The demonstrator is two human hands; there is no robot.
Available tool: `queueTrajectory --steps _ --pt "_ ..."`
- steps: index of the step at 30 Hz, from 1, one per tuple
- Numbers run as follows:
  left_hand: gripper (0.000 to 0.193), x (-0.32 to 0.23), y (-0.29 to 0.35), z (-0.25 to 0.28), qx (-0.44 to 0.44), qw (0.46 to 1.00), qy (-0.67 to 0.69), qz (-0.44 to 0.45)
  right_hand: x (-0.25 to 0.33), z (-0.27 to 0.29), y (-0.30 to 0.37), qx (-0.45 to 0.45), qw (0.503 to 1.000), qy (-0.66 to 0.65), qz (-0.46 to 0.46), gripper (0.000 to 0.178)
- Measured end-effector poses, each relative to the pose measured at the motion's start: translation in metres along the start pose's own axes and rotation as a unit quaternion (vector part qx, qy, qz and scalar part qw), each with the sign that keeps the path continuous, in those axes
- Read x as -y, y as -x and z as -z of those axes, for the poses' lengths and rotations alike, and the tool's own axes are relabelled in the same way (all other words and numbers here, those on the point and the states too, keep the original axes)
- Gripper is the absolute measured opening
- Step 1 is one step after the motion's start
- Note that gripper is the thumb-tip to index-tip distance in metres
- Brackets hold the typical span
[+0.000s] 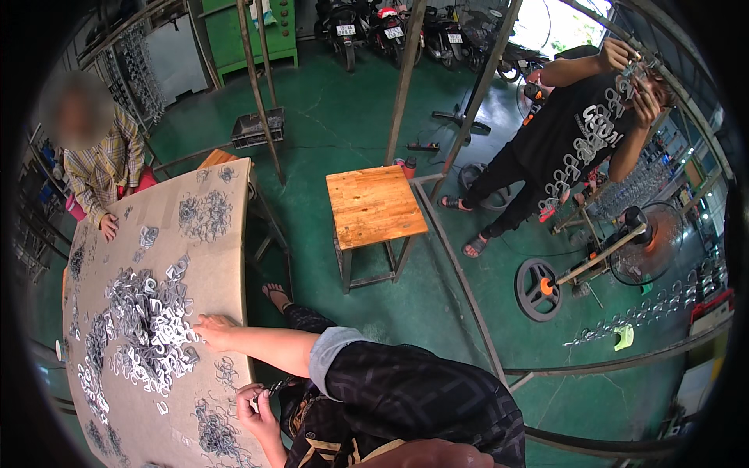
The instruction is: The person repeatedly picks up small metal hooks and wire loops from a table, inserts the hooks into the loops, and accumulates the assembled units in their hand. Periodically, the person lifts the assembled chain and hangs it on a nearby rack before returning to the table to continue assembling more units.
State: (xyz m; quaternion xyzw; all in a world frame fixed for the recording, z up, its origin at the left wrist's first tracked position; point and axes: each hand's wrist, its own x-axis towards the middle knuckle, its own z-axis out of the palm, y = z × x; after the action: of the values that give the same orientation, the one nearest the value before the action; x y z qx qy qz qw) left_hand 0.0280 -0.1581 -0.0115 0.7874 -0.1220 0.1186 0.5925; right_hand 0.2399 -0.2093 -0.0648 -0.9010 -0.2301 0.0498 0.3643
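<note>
My right hand (214, 327) reaches out over a long table covered in brown board (226, 257) and rests, fingers spread, on the edge of a big heap of small silver metal clips (148, 320). Close to my body at the table's near edge, my left hand (257, 405) is pinched on a few small dark wire pieces (275, 386). Bunches of dark wire rings (214, 433) lie just beside that hand, and another bunch (204, 214) lies farther up the table.
A person in a plaid shirt (97, 168) sits at the table's far end, one hand on it. A wooden stool (374, 207) stands on the green floor. A person in black (577, 132) handles hanging metal pieces by a rack. A floor fan (647, 242), slanted poles and parked motorbikes (390, 27) stand beyond.
</note>
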Motion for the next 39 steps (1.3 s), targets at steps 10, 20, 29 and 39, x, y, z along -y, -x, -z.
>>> queueTrajectory --steps 10,20,29,39 --pt "0.013 -0.007 -0.001 -0.003 0.007 1.0 -0.008 0.004 -0.001 0.002 0.003 -0.015 1.0 -0.006 0.002 0.042" --pt "0.013 -0.006 -0.002 -0.007 0.006 1.0 -0.013 -0.001 -0.004 0.0 0.003 -0.021 0.999 -0.001 0.026 0.039" --pt "0.013 -0.002 -0.001 -0.005 0.013 1.0 -0.013 -0.001 -0.004 0.0 0.002 -0.018 1.0 -0.009 0.023 0.038" --pt "0.013 -0.002 0.0 -0.005 0.007 1.0 -0.008 0.001 -0.011 -0.005 -0.002 -0.033 0.999 -0.028 0.024 0.039"
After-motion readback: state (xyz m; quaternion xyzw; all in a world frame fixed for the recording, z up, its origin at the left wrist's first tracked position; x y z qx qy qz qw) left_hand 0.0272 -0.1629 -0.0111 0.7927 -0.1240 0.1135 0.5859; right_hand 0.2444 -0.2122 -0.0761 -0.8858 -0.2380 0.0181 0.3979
